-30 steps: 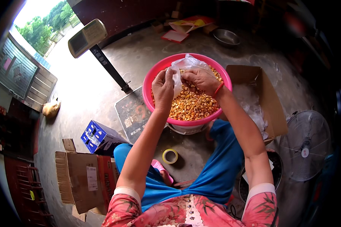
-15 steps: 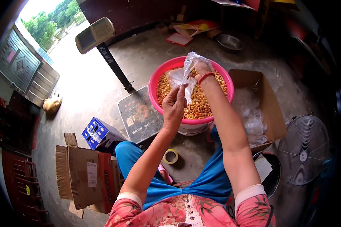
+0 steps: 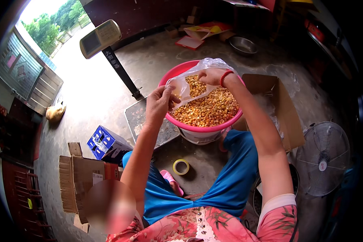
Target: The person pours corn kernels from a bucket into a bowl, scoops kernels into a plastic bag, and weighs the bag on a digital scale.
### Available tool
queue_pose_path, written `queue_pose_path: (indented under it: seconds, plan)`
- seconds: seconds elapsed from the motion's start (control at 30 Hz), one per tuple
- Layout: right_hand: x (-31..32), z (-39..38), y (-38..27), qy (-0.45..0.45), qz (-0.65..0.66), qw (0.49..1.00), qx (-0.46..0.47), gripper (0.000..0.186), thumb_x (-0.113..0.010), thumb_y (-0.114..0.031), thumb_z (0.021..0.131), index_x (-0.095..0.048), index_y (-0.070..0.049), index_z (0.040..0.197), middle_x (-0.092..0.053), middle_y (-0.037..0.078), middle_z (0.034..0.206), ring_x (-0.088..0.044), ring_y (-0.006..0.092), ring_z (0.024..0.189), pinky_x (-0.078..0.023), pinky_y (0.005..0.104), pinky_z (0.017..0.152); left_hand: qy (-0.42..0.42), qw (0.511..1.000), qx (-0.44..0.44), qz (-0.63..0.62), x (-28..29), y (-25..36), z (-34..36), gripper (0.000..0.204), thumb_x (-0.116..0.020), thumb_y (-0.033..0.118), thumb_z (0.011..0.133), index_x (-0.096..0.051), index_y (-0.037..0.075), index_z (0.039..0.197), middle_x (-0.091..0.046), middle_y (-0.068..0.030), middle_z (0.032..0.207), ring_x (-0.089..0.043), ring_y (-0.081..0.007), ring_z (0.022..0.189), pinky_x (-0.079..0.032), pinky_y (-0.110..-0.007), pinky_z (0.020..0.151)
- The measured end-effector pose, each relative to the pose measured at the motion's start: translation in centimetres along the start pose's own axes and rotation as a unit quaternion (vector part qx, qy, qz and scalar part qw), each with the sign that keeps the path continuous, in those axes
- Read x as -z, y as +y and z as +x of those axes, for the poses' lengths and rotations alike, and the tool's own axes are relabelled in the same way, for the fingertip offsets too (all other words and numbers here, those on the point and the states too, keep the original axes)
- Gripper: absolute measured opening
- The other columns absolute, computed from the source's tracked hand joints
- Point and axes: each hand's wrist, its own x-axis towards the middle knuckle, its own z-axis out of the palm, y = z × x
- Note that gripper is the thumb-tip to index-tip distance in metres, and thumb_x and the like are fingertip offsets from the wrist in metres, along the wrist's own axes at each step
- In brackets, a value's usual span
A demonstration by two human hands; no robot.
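Note:
A pink tub point(image 3: 203, 128) full of yellow-orange corn kernels point(image 3: 207, 111) is in front of me, with a thin translucent plastic bag point(image 3: 181, 88) spread over its back and left part. My left hand point(image 3: 161, 101) pinches the bag's left edge near the tub's rim. My right hand point(image 3: 211, 77), with a red bracelet, is over the kernels at the bag's opening, its curled fingers on the plastic; their tips are partly hidden.
A scale display point(image 3: 100, 37) rises left of the tub above its platform point(image 3: 133, 121). A blue carton point(image 3: 105, 145), torn cardboard point(image 3: 70, 185) and tape roll point(image 3: 181, 173) lie nearer. An open box point(image 3: 286, 113) and fan point(image 3: 322, 153) are right. A metal basin point(image 3: 244, 45) lies behind.
The bag is spread wider across the tub. My left hand has moved left. My right hand dropped slightly and shifted left from half a second ago.

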Motion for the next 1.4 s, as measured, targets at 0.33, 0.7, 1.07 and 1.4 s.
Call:
queue_pose_path:
  seconds: [0.33, 0.7, 1.07, 1.4]
  plan:
    - [4.2, -5.2, -7.0, -0.086, -0.288, 0.949, 0.094, 0.016, -0.06, -0.005, 0.069, -0.065, -0.002, 0.084, -0.062, 0.018, 0.081, -0.06, 0.0307, 0.079, -0.048, 0.0364, 0.069, 0.003, 0.958, 0.028, -0.287, 4.3, 4.2, 6.4, 0.015, -0.056, 0.018, 0.085, -0.056, 0.003, 0.087, -0.063, -0.0107, 0.08, -0.059, -0.0151, 0.067, -0.049, -0.025, 0.062]
    - [7.0, -5.2, -7.9, 0.114, -0.259, 0.946, 0.159, 0.018, -0.057, -0.009, 0.078, -0.065, -0.012, 0.094, -0.065, 0.012, 0.082, -0.064, 0.0266, 0.08, -0.052, 0.0333, 0.07, -0.19, 0.965, -0.087, -0.162, -2.4, 5.9, 5.9, 0.056, -0.051, 0.0, 0.082, -0.031, 0.011, 0.132, -0.056, -0.0202, 0.107, -0.059, -0.0229, 0.095, -0.046, -0.032, 0.084]
    - [6.2, -9.6, -9.9, -0.025, -0.238, 0.97, 0.039, 0.019, -0.057, -0.001, 0.07, -0.066, -0.002, 0.087, -0.063, 0.018, 0.08, -0.062, 0.0285, 0.08, -0.05, 0.0349, 0.072, -0.1, 0.973, -0.074, -0.197, -0.7, 6.9, 7.2, 0.057, -0.043, -0.005, 0.083, -0.021, 0.008, 0.134, -0.061, -0.0182, 0.099, -0.056, -0.0128, 0.067, -0.048, -0.025, 0.071]
    - [9.4, -4.3, -6.8, 0.304, 0.031, 0.887, 0.347, 0.013, -0.059, -0.018, 0.08, -0.059, -0.007, 0.088, -0.06, 0.009, 0.069, -0.061, 0.0202, 0.064, -0.047, 0.029, 0.06, -0.282, 0.947, -0.104, -0.116, -3.3, 10.1, 6.0, 0.048, -0.053, 0.001, 0.073, -0.042, 0.003, 0.12, -0.055, -0.0083, 0.102, -0.055, -0.016, 0.096, -0.043, -0.032, 0.09]
